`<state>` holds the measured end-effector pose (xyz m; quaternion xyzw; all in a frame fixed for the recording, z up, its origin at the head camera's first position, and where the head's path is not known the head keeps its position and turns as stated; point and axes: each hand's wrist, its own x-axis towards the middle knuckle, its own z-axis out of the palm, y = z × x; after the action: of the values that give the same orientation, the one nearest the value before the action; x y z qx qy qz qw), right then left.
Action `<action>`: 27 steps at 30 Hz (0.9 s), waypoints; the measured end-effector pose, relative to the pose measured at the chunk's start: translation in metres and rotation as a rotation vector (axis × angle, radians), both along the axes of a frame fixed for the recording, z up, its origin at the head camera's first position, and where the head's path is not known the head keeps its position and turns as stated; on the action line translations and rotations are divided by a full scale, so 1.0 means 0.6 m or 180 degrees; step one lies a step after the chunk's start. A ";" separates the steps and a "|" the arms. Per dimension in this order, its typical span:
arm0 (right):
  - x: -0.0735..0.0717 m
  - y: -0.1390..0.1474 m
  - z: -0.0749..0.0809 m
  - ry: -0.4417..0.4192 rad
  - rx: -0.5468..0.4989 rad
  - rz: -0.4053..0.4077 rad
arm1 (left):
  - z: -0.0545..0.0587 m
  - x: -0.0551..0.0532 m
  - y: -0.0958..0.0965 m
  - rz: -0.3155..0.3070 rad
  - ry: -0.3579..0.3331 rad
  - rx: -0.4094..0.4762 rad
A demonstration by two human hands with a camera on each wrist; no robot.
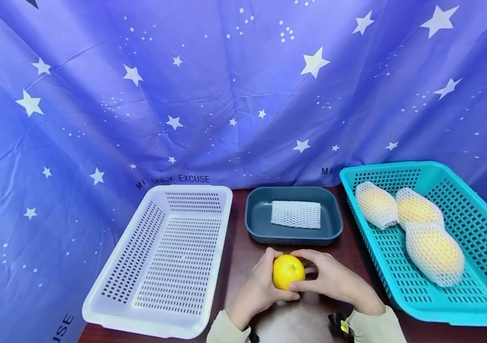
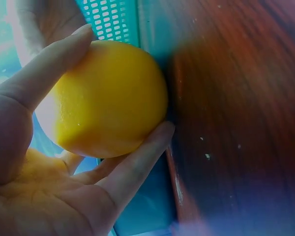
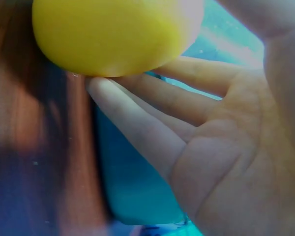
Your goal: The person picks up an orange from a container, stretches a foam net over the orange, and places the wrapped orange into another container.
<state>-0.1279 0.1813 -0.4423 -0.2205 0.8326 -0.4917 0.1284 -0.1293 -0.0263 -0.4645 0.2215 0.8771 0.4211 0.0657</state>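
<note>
Both hands hold one round, smooth yellow orange (image 1: 288, 271) in front of the dark tray, its stem end showing in the head view. My left hand (image 1: 260, 286) grips it from the left, with the thumb (image 2: 49, 64) on one side and fingers (image 2: 137, 169) curled under the other. From the right, my right hand (image 1: 333, 278) holds it between thumb and fingertips; its long fingers (image 3: 142, 123) reach against the fruit in the right wrist view. A white foam net sleeve (image 1: 296, 214) lies flat in the dark tray (image 1: 253, 228) just beyond the hands.
To the left stands a white perforated basket (image 1: 174, 267). A teal basket (image 1: 391, 281) on the right contains several yellow fruits in white foam nets (image 1: 433, 252). Behind the brown table (image 1: 239, 252) hangs a blue curtain (image 1: 226, 95) with white stars.
</note>
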 end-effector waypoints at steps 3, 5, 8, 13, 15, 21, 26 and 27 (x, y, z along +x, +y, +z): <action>-0.005 0.001 0.010 0.0099 0.0027 -0.0046 | -0.002 -0.001 0.001 0.0048 -0.0018 0.0005; -0.009 0.002 0.018 0.0197 0.0025 -0.0100 | -0.003 -0.001 0.003 0.0073 -0.0005 -0.0005; -0.018 0.002 0.027 0.0316 0.0014 -0.0248 | -0.003 -0.001 0.004 0.0084 0.0055 -0.0019; -0.035 0.000 0.030 0.0540 0.0153 -0.0416 | -0.004 0.000 0.003 0.0123 0.0038 -0.0076; -0.042 0.000 0.029 0.0613 0.0241 -0.0485 | -0.005 0.001 0.002 0.0132 0.0012 -0.0096; -0.064 0.003 0.030 0.0734 0.0419 -0.0755 | -0.008 -0.003 0.002 0.0094 0.0142 -0.0126; -0.087 0.006 0.022 0.0826 0.0570 -0.0940 | -0.011 -0.008 0.002 0.0116 0.0235 -0.0119; -0.092 0.006 0.020 0.0860 0.0616 -0.0968 | -0.012 -0.009 0.001 0.0121 0.0256 -0.0121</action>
<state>-0.1828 0.1851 -0.4304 -0.1429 0.9091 -0.3893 -0.0393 -0.1348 -0.0256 -0.4715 0.2203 0.8909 0.3963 0.0266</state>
